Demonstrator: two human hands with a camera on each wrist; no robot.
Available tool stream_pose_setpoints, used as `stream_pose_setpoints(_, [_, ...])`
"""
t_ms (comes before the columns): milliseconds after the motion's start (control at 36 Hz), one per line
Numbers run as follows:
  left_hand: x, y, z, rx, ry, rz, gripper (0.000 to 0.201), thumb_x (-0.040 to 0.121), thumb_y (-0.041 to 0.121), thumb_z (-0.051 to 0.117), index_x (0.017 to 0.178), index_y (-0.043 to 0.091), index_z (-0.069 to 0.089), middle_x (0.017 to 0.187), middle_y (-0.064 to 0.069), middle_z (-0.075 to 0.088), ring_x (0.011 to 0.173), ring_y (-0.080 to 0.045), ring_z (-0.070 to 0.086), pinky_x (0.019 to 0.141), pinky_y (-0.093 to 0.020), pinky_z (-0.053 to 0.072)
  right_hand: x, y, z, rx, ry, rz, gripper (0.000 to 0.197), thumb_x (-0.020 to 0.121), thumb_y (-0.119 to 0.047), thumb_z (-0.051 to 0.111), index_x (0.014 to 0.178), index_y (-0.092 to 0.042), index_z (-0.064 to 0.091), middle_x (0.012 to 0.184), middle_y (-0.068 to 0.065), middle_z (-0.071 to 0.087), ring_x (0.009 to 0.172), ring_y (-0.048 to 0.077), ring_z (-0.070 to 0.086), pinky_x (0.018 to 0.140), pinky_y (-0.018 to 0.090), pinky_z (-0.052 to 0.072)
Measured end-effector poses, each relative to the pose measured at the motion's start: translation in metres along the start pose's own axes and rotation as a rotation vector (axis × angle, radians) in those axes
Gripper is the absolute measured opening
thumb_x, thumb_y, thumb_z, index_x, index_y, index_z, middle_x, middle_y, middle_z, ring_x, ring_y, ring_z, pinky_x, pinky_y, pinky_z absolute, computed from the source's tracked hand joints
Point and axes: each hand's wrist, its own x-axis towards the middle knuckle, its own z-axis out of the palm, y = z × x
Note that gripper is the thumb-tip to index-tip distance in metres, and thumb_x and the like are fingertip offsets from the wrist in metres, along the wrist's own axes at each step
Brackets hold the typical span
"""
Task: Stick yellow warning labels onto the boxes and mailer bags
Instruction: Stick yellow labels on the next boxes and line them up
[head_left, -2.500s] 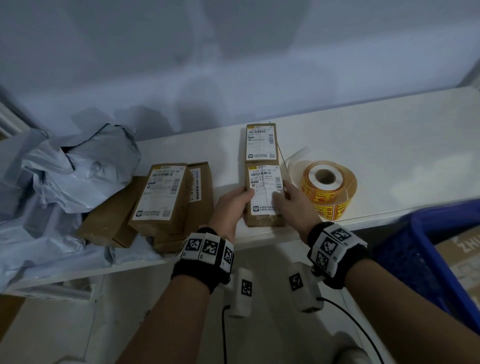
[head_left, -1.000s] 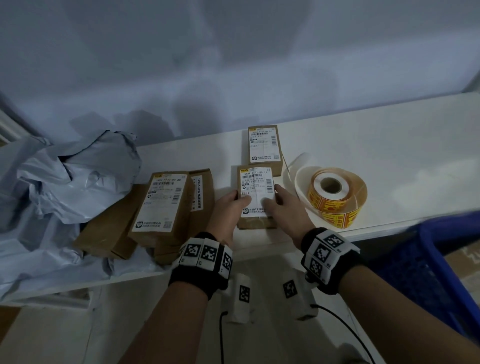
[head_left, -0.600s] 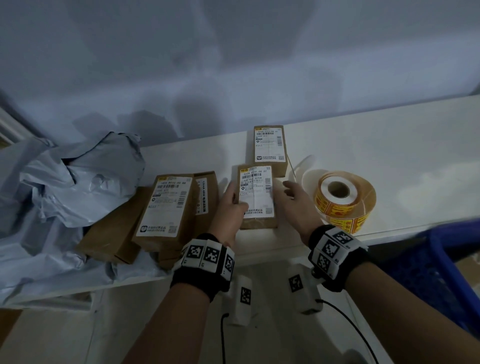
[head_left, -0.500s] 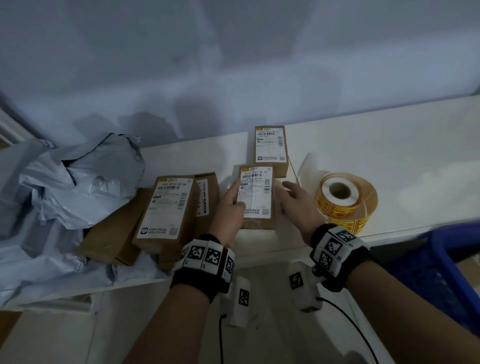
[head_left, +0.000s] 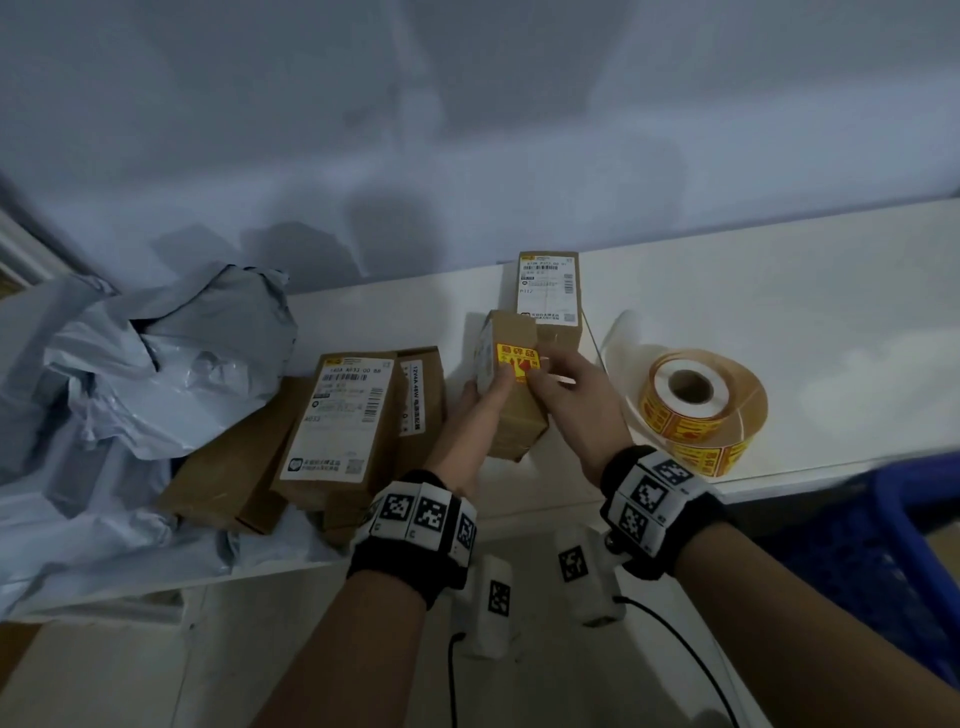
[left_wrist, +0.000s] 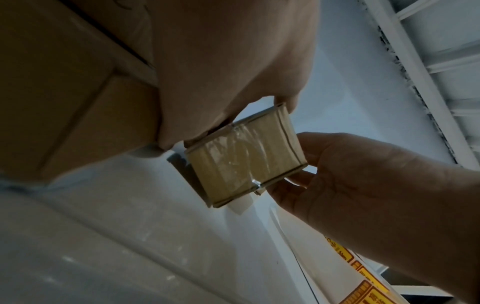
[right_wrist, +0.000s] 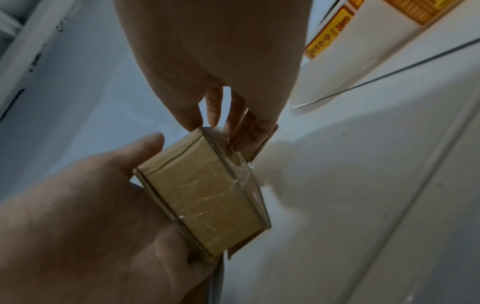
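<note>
Both hands hold a small brown box (head_left: 514, 415) tilted up above the white shelf (head_left: 779, 291). A yellow warning label (head_left: 515, 358) shows on its upturned face, and its white shipping label faces left. My left hand (head_left: 491, 387) grips the box from the left, thumb on the yellow label. My right hand (head_left: 550, 374) grips it from the right. In the left wrist view the taped box end (left_wrist: 244, 158) sits between the two hands. The right wrist view shows the box (right_wrist: 207, 195) resting in the left palm. The roll of yellow labels (head_left: 696, 405) lies to the right.
A second labelled box (head_left: 548, 291) stands just behind the held one. A stack of brown boxes (head_left: 343, 415) lies to the left, with crumpled grey mailer bags (head_left: 156, 364) beyond. A blue crate (head_left: 909, 545) sits below the shelf at the right.
The box lay flat with its white shipping label up. Both hands have lifted it and rolled it to the left, so a face with a yellow label now shows.
</note>
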Motion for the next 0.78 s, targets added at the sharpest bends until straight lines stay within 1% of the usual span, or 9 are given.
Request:
stream_pose_setpoints(111, [-0.001, 0.001, 0.001, -0.009, 0.030, 0.029, 0.094, 0.062, 0.084, 0.053, 0.143, 0.038, 0.042, 0.131, -0.001, 0.062, 0.117, -0.024, 0.062, 0.103, -0.050, 0.047, 0.002, 0.003, -0.001, -0.024, -0.015, -0.004, 0.030, 0.093, -0.027, 0.062, 0.123, -0.025, 0.063, 0.109, 0.001, 0.068, 0.100, 0.017, 0.067, 0.090, 0.045, 0.057])
stream_pose_setpoints(222, [0.006, -0.004, 0.002, -0.027, 0.063, 0.041, 0.097, 0.061, 0.086, 0.046, 0.145, 0.040, 0.039, 0.146, -0.001, 0.052, 0.131, -0.025, 0.051, 0.110, -0.053, 0.040, 0.008, 0.000, 0.000, -0.041, 0.000, 0.008, 0.032, 0.090, -0.038, 0.060, 0.119, -0.024, 0.065, 0.108, -0.004, 0.070, 0.101, 0.014, 0.066, 0.091, 0.045, 0.056])
stream_pose_setpoints(333, [0.004, -0.003, 0.002, -0.028, 0.063, 0.060, 0.096, 0.061, 0.085, 0.042, 0.145, 0.040, 0.039, 0.146, 0.003, 0.052, 0.132, -0.023, 0.050, 0.112, -0.053, 0.038, 0.023, 0.001, 0.000, -0.149, 0.129, -0.020, 0.036, 0.092, -0.028, 0.062, 0.125, -0.012, 0.060, 0.117, 0.001, 0.066, 0.107, 0.016, 0.061, 0.096, 0.040, 0.051])
stream_pose_setpoints(389, [0.004, -0.002, 0.002, -0.045, 0.073, 0.080, 0.088, 0.066, 0.081, 0.043, 0.144, 0.041, 0.040, 0.145, 0.002, 0.053, 0.131, -0.023, 0.051, 0.111, -0.053, 0.039, 0.033, 0.004, -0.001, -0.183, 0.213, -0.017, 0.039, 0.091, -0.025, 0.063, 0.126, -0.011, 0.057, 0.115, 0.001, 0.063, 0.107, 0.018, 0.060, 0.092, 0.035, 0.051])
stream_pose_setpoints(417, [0.005, -0.002, 0.002, -0.054, 0.077, 0.084, 0.085, 0.068, 0.079, 0.044, 0.144, 0.041, 0.039, 0.146, 0.002, 0.052, 0.132, -0.023, 0.050, 0.111, -0.053, 0.038, 0.040, 0.005, -0.001, -0.206, 0.247, 0.016, 0.044, 0.090, -0.028, 0.064, 0.129, -0.010, 0.056, 0.116, 0.002, 0.062, 0.107, 0.018, 0.059, 0.091, 0.034, 0.050])
stream_pose_setpoints(472, [0.008, -0.003, 0.001, -0.077, 0.080, 0.078, 0.087, 0.066, 0.081, 0.044, 0.144, 0.044, 0.039, 0.148, 0.003, 0.050, 0.134, -0.023, 0.048, 0.112, -0.054, 0.037, 0.050, 0.004, -0.003, -0.268, 0.277, 0.104, 0.063, 0.086, -0.043, 0.062, 0.139, -0.012, 0.047, 0.127, 0.008, 0.059, 0.115, 0.024, 0.056, 0.097, 0.039, 0.048])
stream_pose_setpoints(528, [0.011, -0.004, 0.000, -0.090, 0.075, 0.084, 0.088, 0.062, 0.083, 0.045, 0.142, 0.047, 0.040, 0.146, 0.005, 0.052, 0.134, -0.023, 0.049, 0.112, -0.054, 0.036, 0.059, 0.002, -0.006, -0.342, 0.246, 0.186, 0.074, 0.083, -0.056, 0.056, 0.142, -0.012, 0.043, 0.132, 0.011, 0.057, 0.117, 0.030, 0.056, 0.099, 0.046, 0.048])
stream_pose_setpoints(611, [0.014, -0.004, -0.002, -0.086, 0.069, 0.092, 0.086, 0.062, 0.082, 0.045, 0.141, 0.048, 0.041, 0.144, 0.006, 0.053, 0.133, -0.022, 0.050, 0.112, -0.053, 0.037, 0.068, -0.002, -0.009, -0.394, 0.191, 0.237, 0.075, 0.079, -0.066, 0.048, 0.127, -0.009, 0.053, 0.119, 0.012, 0.063, 0.104, 0.032, 0.060, 0.091, 0.048, 0.052])
stream_pose_setpoints(778, [0.021, -0.002, -0.002, -0.075, 0.077, 0.102, 0.089, 0.063, 0.084, 0.044, 0.144, 0.049, 0.036, 0.149, 0.007, 0.049, 0.135, -0.022, 0.048, 0.113, -0.053, 0.036, 0.082, -0.005, -0.011, -0.491, 0.135, 0.224, 0.062, 0.097, -0.053, 0.043, 0.121, 0.002, 0.060, 0.118, 0.019, 0.063, 0.109, 0.036, 0.058, 0.094, 0.041, 0.049])
